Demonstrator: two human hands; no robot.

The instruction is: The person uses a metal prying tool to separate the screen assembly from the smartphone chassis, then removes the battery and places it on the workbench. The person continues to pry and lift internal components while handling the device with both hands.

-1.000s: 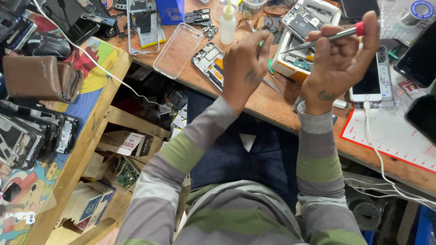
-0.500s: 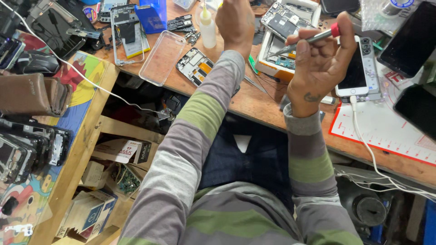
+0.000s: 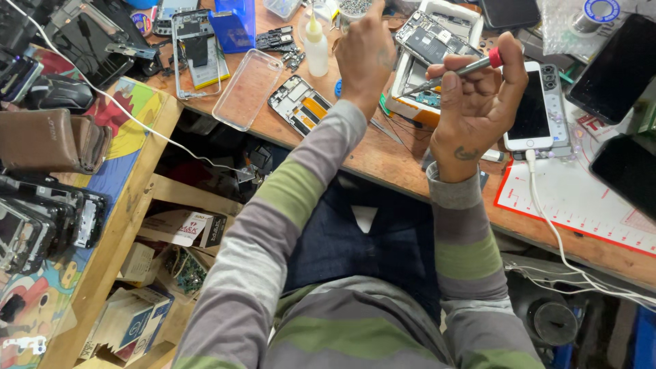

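Right hand (image 3: pixel 478 102): fingers curled closed around a red-capped screwdriver (image 3: pixel 456 72), tip angled down toward the opened phone (image 3: pixel 429 42) in a white tray (image 3: pixel 410 106) on the wooden bench (image 3: pixel 383 160). Left hand (image 3: pixel 365 58): raised over the bench near a white dropper bottle (image 3: pixel 316 48); finger spread and any hold cannot be told. White phone (image 3: pixel 534 108) lies just right of the right hand, cable attached.

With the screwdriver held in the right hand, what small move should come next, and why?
Probably lower the screwdriver tip onto the opened phone in the white tray. The right hand grips it with the tip pointing at the phone's board, while the left hand hovers beside that phone.
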